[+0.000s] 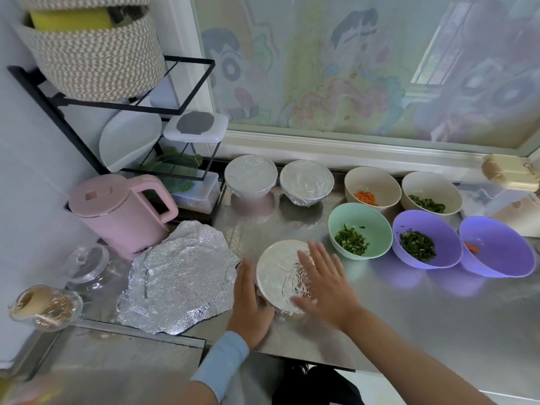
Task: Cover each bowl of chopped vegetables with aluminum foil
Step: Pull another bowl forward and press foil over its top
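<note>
Foil-wrapped bowl (277,276) beside the loose foil sheet (178,279): my left hand (251,302) flat against its side, right hand (324,285) flat on top.

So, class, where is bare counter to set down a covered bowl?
Widest: steel counter right of the right hand, in front of the rightmost purple plastic bowl. Crowded left: crumpled foil sheet, pink kettle.

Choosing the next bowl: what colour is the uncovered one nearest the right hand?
Mint green bowl, best in the head view.
</note>
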Tool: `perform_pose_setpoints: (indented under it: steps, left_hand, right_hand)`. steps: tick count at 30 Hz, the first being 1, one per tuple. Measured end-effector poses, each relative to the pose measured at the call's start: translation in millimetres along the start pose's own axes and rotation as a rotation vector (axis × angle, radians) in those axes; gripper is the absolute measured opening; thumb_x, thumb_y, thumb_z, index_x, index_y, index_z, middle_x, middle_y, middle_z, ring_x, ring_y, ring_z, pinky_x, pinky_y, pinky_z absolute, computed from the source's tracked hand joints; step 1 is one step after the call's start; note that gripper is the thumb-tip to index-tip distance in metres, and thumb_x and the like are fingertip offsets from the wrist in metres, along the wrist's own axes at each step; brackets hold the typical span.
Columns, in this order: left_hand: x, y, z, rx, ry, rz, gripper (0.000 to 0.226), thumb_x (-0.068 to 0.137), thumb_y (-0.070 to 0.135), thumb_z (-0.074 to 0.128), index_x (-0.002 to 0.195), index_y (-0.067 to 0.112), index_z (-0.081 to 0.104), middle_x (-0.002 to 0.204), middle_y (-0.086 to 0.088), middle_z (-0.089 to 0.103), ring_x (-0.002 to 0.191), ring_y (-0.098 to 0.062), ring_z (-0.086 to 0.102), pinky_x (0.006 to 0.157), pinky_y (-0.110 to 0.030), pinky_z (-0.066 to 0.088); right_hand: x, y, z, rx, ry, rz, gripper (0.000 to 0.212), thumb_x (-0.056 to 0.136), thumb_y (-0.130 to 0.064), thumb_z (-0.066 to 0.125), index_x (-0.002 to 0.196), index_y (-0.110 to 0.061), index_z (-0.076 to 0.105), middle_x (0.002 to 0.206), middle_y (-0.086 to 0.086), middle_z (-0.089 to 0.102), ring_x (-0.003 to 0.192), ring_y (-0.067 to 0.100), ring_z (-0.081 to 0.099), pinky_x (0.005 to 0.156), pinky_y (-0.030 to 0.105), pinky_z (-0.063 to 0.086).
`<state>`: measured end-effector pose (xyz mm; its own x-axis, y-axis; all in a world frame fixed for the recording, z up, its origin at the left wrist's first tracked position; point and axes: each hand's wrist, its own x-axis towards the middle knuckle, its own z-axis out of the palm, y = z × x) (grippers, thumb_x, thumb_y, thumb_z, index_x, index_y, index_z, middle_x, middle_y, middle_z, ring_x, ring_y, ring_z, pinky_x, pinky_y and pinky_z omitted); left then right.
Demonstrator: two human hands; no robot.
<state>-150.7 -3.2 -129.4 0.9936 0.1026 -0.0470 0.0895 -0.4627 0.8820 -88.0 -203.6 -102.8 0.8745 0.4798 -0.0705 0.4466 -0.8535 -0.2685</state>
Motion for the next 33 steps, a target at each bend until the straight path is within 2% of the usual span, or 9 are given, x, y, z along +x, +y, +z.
perform_pose_setpoints:
  steps: [2,3,7,12,19,22,25,28,33]
  left_hand:
    - [-9,16,16,-0.443,0.145,-0.216,0.075,0.091,0.004,0.052,0.152,0.034,0.018,0.158,0.012,0.019,0.146,-0.008,0.019,0.107,-0.016,0.036]
    - [-8,25,25,-0.541,0.207,-0.284,0.068,0.094,0.008,0.048,0.149,0.038,0.021,0.157,0.014,0.021,0.145,-0.007,0.023,0.108,-0.02,0.035]
    - [11,44,51,-0.676,0.424,-0.428,0.048,0.105,0.022,0.038,0.151,0.031,0.025,0.149,0.013,0.03,0.136,-0.009,0.035,0.111,-0.032,0.032]
    - [24,35,65,-0.626,0.589,-0.483,0.051,0.086,0.051,0.037,0.136,0.04,0.045,0.142,0.01,0.047,0.131,-0.014,0.046,0.111,-0.045,0.039]
    - [42,28,32,-0.397,0.504,-0.373,0.054,0.09,0.037,0.034,0.14,0.02,0.046,0.142,0.004,0.046,0.128,-0.007,0.042,0.11,-0.033,0.033]
    - [67,22,18,-0.255,0.312,-0.226,0.052,0.096,0.034,0.035,0.146,0.021,0.041,0.151,0.012,0.037,0.137,-0.001,0.032,0.112,-0.024,0.023]
    - [79,18,16,-0.267,0.13,-0.276,0.042,0.1,0.032,0.038,0.138,0.024,0.054,0.142,0.01,0.051,0.13,-0.005,0.045,0.109,-0.024,0.033]
    - [82,15,17,-0.329,0.14,-0.334,0.04,0.094,0.038,0.035,0.119,0.029,0.065,0.121,0.011,0.065,0.114,-0.009,0.059,0.1,-0.034,0.048]
    - [83,25,15,-0.28,0.15,-0.335,0.031,0.102,0.021,0.037,0.11,0.024,0.067,0.107,0.009,0.068,0.102,-0.009,0.062,0.076,-0.011,0.045]
  right_hand:
    - [12,2,-4,0.173,0.021,0.143,0.088,0.091,-0.068,0.033,0.156,-0.022,-0.003,0.161,0.001,-0.021,0.147,0.016,-0.021,0.122,0.041,-0.001]
    - [18,2,-3,0.259,0.002,0.193,0.084,0.095,-0.061,0.037,0.156,-0.02,-0.004,0.161,-0.001,-0.02,0.148,0.014,-0.019,0.122,0.038,0.001]
    - [23,-3,7,0.35,0.005,0.265,0.075,0.101,-0.041,0.044,0.156,-0.013,0.003,0.164,-0.001,-0.005,0.149,0.01,-0.01,0.117,0.022,-0.006]
    - [24,-7,16,0.392,0.056,0.291,0.073,0.099,-0.034,0.048,0.156,-0.009,0.01,0.163,0.004,0.002,0.15,0.014,-0.004,0.119,0.025,-0.001]
    - [28,-2,12,0.195,0.057,0.259,0.084,0.085,-0.063,0.025,0.153,-0.013,0.019,0.157,0.003,0.022,0.148,0.022,0.012,0.121,0.044,0.013]
    - [35,-4,15,0.233,0.064,0.214,0.085,0.085,-0.064,0.023,0.155,-0.016,0.014,0.161,0.001,0.014,0.149,0.018,0.007,0.121,0.034,0.009]
    - [38,-8,18,0.256,0.099,0.239,0.083,0.087,-0.061,0.022,0.155,-0.013,0.019,0.161,0.003,0.017,0.148,0.019,0.01,0.119,0.027,0.003]
    - [38,-10,21,0.245,0.115,0.255,0.08,0.089,-0.058,0.023,0.153,-0.012,0.023,0.159,0.003,0.023,0.146,0.02,0.014,0.118,0.024,0.003]
    - [38,-9,21,0.235,0.107,0.264,0.077,0.089,-0.055,0.026,0.153,-0.012,0.024,0.159,0.002,0.024,0.146,0.019,0.015,0.119,0.025,0.005]
